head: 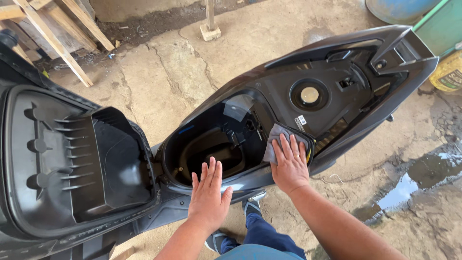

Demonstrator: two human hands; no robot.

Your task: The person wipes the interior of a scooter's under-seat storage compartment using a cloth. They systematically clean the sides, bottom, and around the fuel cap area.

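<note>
A black scooter [346, 96] stands with its seat [62, 163] flipped up, showing the seat's ribbed underside. The under-seat storage bin [211, 144] is exposed and looks dark inside. My right hand [290, 163] presses a grey cloth [275, 137] flat onto the bin's right rim. My left hand [208, 192] lies flat with fingers spread on the bin's near rim and holds nothing. Behind the bin sits the round fuel cap [309, 95].
Cracked concrete floor [183, 62] surrounds the scooter, with a puddle [409, 185] at the right. Wooden planks [57, 29] lean at the top left. A blue drum [394, 7] and a yellow container [450, 72] stand at the top right. My foot [250, 207] is below the scooter.
</note>
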